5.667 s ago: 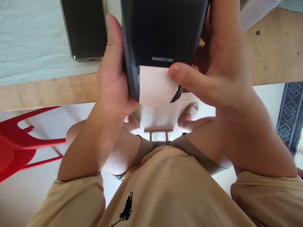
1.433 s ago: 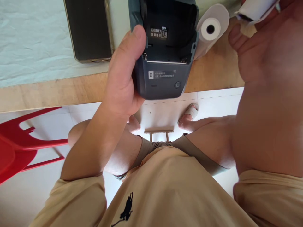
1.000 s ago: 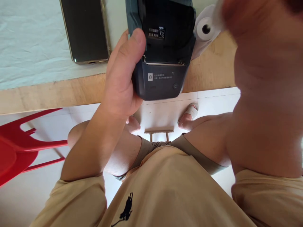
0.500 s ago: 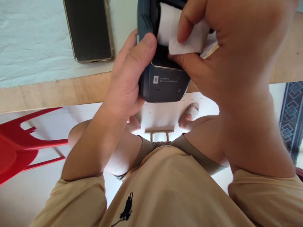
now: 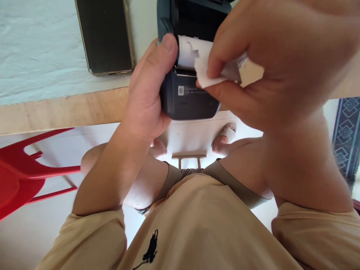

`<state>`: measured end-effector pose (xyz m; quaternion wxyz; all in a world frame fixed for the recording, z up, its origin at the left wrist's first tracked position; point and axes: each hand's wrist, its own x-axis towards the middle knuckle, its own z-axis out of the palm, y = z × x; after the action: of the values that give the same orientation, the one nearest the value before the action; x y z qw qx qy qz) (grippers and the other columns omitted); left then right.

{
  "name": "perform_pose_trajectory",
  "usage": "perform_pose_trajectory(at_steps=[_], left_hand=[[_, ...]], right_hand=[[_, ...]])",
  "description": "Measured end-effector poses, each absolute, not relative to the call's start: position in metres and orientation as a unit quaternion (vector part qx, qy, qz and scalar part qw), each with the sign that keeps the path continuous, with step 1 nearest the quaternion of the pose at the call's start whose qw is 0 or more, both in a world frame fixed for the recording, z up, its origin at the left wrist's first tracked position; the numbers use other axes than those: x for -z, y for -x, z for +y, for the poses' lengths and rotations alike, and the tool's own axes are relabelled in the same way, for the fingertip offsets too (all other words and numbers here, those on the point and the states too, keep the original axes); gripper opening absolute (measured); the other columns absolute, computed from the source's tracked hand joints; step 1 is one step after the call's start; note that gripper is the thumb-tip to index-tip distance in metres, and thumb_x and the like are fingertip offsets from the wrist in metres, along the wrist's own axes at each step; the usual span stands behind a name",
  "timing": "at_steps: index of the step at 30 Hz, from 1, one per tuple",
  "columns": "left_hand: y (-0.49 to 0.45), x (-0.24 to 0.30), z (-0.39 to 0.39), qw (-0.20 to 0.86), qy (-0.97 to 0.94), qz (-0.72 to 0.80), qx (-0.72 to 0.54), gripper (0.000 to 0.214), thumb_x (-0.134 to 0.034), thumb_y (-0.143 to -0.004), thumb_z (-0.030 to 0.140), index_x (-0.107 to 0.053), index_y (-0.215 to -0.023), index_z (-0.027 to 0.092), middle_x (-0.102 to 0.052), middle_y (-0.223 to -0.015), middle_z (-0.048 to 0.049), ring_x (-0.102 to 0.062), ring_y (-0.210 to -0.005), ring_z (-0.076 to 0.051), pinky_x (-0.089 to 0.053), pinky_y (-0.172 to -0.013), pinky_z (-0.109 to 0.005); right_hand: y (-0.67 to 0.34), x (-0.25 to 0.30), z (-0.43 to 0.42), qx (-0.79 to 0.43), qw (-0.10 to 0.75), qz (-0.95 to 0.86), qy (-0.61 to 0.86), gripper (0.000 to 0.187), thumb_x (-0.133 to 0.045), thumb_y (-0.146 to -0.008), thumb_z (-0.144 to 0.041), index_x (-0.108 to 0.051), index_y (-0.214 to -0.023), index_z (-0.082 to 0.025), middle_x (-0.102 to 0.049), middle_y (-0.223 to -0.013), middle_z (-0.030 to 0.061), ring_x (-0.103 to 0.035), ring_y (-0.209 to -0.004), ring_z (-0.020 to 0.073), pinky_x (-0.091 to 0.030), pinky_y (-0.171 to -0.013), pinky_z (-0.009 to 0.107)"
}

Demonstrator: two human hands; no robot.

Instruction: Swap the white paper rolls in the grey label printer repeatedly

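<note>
My left hand [image 5: 152,82] grips the left side of a dark portable label printer [image 5: 194,103], thumb on its edge. The printer's lid is up, and its front bears a Bluetooth mark and a power button. A white paper roll [image 5: 186,54] shows in the open bay, its surface torn in a jagged line. Between thumb and forefinger, my right hand [image 5: 247,71] pinches a torn-edged piece of white paper [image 5: 204,71] over the printer's right front. Whether this piece is still joined to the roll is hidden by my fingers.
A phone [image 5: 105,37] with a dark screen lies on the pale cloth [image 5: 39,45] at the left. The table's wooden edge [image 5: 70,108] runs in front of me. A red plastic chair [image 5: 22,168] stands at lower left, and a patterned blue strip [image 5: 347,131] is at the right.
My right hand has drawn the paper down and toward me, and a jagged tear now shows. The roll sits lower in the bay. The printer has shifted slightly left.
</note>
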<state>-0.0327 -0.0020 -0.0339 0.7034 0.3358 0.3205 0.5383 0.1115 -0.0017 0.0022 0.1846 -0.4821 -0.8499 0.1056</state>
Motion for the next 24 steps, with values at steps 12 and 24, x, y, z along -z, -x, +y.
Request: perform_pose_trajectory(at_steps=[12,24], left_hand=[[0.040,0.039,-0.003,0.671,-0.381,0.344,-0.535,0.018,-0.045,-0.067,0.015,-0.044,-0.083,0.023,-0.049,-0.072,0.0002,-0.050,-0.064,-0.008,-0.040,-0.056,-0.022],[0.045,0.042,-0.001,0.685,-0.368,0.332,-0.534,0.030,-0.054,-0.060,0.009,-0.044,-0.086,0.020,-0.054,-0.072,0.0008,-0.048,-0.065,-0.009,-0.042,-0.059,-0.024]], right_hand=[[-0.110,-0.006,-0.003,-0.047,0.161,-0.844,0.509,0.038,-0.018,-0.072,-0.048,-0.042,-0.094,-0.028,-0.042,-0.094,-0.0098,-0.037,-0.092,-0.0015,-0.029,-0.084,0.017],[-0.107,-0.009,-0.004,-0.062,0.162,-0.832,0.527,0.038,-0.018,-0.071,-0.048,-0.040,-0.094,-0.027,-0.042,-0.098,-0.0109,-0.037,-0.091,-0.0010,-0.031,-0.091,0.021]])
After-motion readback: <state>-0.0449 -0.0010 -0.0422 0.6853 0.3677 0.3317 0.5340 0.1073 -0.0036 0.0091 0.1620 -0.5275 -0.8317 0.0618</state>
